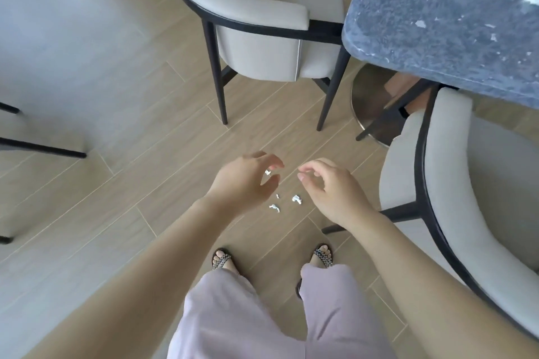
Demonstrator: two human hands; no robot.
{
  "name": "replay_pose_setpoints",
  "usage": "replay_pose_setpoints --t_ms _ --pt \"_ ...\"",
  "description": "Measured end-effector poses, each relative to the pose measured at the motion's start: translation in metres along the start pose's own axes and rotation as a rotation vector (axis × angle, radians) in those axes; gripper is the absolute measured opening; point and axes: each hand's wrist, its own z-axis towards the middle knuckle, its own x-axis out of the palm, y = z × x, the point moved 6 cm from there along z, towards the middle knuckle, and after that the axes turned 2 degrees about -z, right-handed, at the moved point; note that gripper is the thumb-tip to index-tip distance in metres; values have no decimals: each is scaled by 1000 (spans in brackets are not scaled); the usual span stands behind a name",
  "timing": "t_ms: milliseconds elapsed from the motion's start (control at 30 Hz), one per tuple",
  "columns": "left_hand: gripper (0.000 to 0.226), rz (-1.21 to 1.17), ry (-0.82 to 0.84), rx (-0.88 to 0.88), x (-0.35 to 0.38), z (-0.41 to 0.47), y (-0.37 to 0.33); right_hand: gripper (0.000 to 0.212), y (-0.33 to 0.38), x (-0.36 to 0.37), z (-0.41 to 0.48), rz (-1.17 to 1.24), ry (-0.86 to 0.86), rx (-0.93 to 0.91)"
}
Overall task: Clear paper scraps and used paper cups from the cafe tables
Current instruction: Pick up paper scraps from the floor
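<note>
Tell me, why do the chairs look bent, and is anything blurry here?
Head view: the wide lens bows the chair and the table edge outward. Lighting is soft and even, without harsh glare. The left hand and right hand are slightly soft; the paper scraps are small but visible.

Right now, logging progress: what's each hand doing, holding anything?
Left hand: open, fingers curled, nothing gripped; a paper scrap shows by its fingertips.
Right hand: open, empty.

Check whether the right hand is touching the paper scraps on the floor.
Apart. The head view shows the right hand with curled, empty fingers, and bare floor shows between it and the nearest paper scrap.
</note>
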Motion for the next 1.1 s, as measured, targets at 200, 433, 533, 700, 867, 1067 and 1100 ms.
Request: replay_pose_setpoints --t_ms 200,433,533,700,867,1067,1100 --pt "22 12 23 36 94 58 80 19 -84 91 42 -12 -19 55" --pt "20 -49 -63 112 218 126 165 17 -201 194 95 20 -125 97" --pt "20 -49 -63 121 274 158 201 17 -247 247 115 24 -135 117" --pt "20 -119 -134 68 359 216 260 18 -325 331 159 21 -79 142" --pt "20 -104 -101 56 446 252 312 15 -388 397 185 6 -104 167" --pt "19 -15 22 17 496 249 350 17 -435 442 168 -43 -89 274" --pt "20 1 42 4 502 244 356 17 -440 447 161 -43 -88 285"
